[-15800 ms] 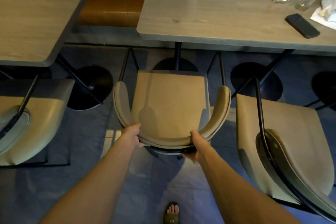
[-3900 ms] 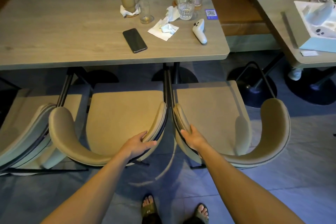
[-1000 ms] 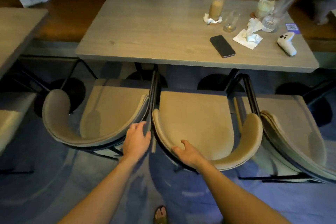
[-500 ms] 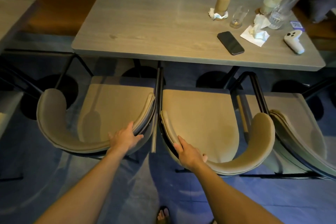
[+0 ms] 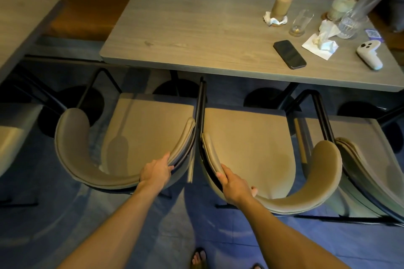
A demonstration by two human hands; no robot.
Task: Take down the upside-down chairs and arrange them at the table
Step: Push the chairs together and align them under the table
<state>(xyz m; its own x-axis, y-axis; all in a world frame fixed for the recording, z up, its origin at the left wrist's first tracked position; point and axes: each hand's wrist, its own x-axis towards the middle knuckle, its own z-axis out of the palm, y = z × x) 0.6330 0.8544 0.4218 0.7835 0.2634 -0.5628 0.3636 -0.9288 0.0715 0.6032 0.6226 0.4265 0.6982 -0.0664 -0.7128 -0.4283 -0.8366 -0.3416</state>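
Chairs are seen standing upright on the floor in a row along the near edge of the table [image 5: 196, 35], seats facing it. The left chair [image 5: 140, 137] and the middle chair [image 5: 247, 148] are set side by side, their dark frames almost touching. A third chair [image 5: 360, 159] is pressed close against the middle one on the right. The curved backrest of the left chair is gripped near its right end by the left hand [image 5: 156, 173], fingers wrapped over the padded rim. The left end of the middle chair's backrest is clasped by the right hand [image 5: 235, 185], thumb on the inner side. A phone [image 5: 289, 54], a white controller [image 5: 369, 54], crumpled napkins [image 5: 323, 43] and several glasses [image 5: 300, 23] are spread over the table's right part.
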